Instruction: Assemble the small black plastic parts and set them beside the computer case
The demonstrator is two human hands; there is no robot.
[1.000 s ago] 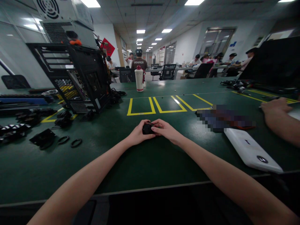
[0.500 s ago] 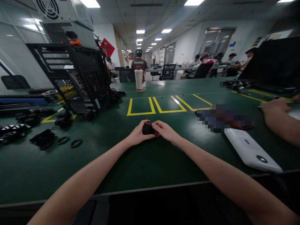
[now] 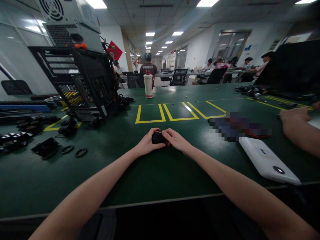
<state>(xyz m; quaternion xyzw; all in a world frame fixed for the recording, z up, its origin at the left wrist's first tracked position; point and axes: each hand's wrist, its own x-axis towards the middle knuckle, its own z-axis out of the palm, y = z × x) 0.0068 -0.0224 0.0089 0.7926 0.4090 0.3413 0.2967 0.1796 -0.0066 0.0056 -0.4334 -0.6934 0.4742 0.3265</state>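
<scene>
Between my two hands is a small, rounded black part, just above the green table; its exact kind cannot be made out. My left hand wraps round it from the left, thumb in front and fingers behind. From the right, my right hand pinches its edge with thumb and forefinger; the other fingers are partly hidden. Two black rings, one being the nearer ring, lie flat to the left of my forearm, beside a dark square part.
An open black computer case stands at left with a metal unit on top. A white bottle stands at the back. At right lie a white power bank-like slab and a co-worker's hand. Yellow tape marks the green table.
My hands hold nearly the same pose around the black part. The co-worker's hand at the right has shifted very slightly.
</scene>
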